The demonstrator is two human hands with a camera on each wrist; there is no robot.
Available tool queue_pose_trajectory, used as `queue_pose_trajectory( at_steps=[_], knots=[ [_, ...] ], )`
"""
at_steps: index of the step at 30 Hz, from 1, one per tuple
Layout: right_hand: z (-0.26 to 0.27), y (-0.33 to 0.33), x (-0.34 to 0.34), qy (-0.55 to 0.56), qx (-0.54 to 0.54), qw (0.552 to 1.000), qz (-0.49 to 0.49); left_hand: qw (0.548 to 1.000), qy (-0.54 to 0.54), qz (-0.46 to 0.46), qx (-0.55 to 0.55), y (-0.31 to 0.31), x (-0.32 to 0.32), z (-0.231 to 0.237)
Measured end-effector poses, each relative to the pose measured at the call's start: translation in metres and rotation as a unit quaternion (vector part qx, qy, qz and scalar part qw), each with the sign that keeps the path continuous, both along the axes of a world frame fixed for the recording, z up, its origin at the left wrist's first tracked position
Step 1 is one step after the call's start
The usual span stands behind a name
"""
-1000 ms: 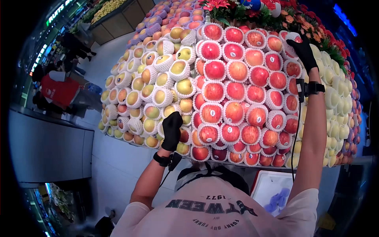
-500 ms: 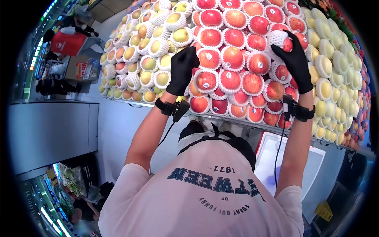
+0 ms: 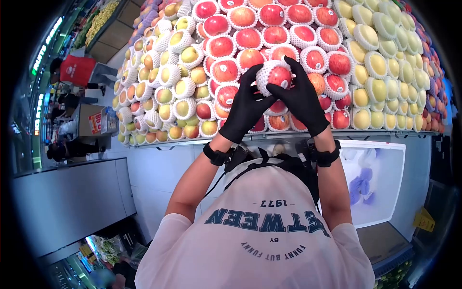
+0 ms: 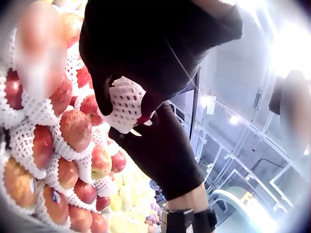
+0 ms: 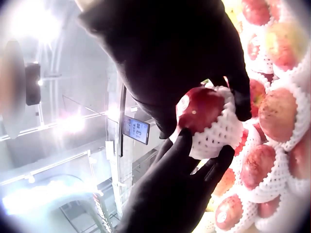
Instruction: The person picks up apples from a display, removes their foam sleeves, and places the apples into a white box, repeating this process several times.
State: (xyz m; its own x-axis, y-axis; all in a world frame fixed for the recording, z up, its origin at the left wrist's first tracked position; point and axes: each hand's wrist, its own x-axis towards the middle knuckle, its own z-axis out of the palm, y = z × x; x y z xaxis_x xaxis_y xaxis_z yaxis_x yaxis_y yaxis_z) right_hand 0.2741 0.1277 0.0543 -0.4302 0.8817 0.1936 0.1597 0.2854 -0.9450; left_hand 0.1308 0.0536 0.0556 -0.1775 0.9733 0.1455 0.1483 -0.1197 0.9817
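Left hand (image 3: 244,110) has joined right hand (image 3: 305,101); both now hold one red apple (image 3: 280,77) in a white net (image 3: 263,78), so it seems steadier.

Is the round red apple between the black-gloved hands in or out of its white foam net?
Partly in: the white foam net wraps one side of the red apple; its stickered face shows bare.
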Motion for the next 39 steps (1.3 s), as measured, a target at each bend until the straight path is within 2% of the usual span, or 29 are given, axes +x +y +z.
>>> queue_pose_trajectory(
  at_steps=[3,6,10,11,14,17,19,20,21,23,25,26,27,29,34,39],
  knots=[
    [0.004,-0.006,0.016,0.073,-0.074,0.994,0.015,0.997,-0.076,-0.006,0.011,-0.006,-0.008,-0.002],
    [-0.01,-0.003,0.026,0.158,-0.208,0.964,0.055,0.985,-0.158,-0.014,-0.066,-0.016,-0.009,0.003],
    [-0.006,-0.019,0.028,0.16,-0.245,0.955,0.05,0.981,-0.182,-0.034,-0.063,-0.021,0.001,0.0],
    [0.003,-0.023,0.033,0.133,-0.299,0.943,0.064,0.981,-0.181,-0.034,-0.066,-0.021,0.002,-0.003],
    [-0.012,-0.028,0.031,0.284,-0.349,0.889,0.079,0.983,-0.158,-0.056,-0.073,-0.023,0.005,-0.004],
    [-0.026,-0.027,0.034,0.253,-0.35,0.898,0.085,0.989,-0.132,-0.049,-0.044,-0.024,0.006,-0.01],
    [-0.025,-0.033,0.034,0.24,-0.256,0.931,0.101,0.992,-0.111,-0.05,-0.031,-0.024,0.006,-0.012],
    [-0.023,-0.034,0.033,0.249,-0.254,0.929,0.101,0.994,-0.099,-0.05,-0.024,-0.025,0.006,-0.012],
    [-0.021,-0.036,0.032,0.258,-0.251,0.928,0.101,0.998,-0.05,-0.026,-0.016,-0.027,0.006,-0.01],
    [-0.017,-0.036,0.029,0.304,-0.337,0.887,0.081,0.999,0.047,0.023,0.0,-0.031,0.01,-0.004],
    [-0.023,-0.035,0.026,0.279,-0.257,0.922,0.075,0.985,0.148,0.085,-0.007,-0.036,0.009,-0.012],
    [-0.026,-0.034,0.023,0.278,-0.254,0.924,0.068,0.973,0.199,0.116,-0.01,-0.037,0.008,-0.016],
    [-0.03,-0.034,0.019,0.276,-0.251,0.926,0.061,0.963,0.222,0.145,0.039,-0.037,0.013,-0.018],
    [-0.039,-0.033,0.01,0.292,-0.319,0.901,0.036,0.962,0.229,0.144,0.043,-0.036,0.021,-0.016],
    [-0.044,-0.039,0.005,0.298,-0.272,0.915,-0.02,0.953,0.244,0.176,0.023,-0.028,0.033,-0.01],
    [-0.046,-0.039,0.002,0.287,-0.239,0.927,-0.031,0.945,0.25,0.196,0.076,-0.022,0.034,-0.019]
  ],
)
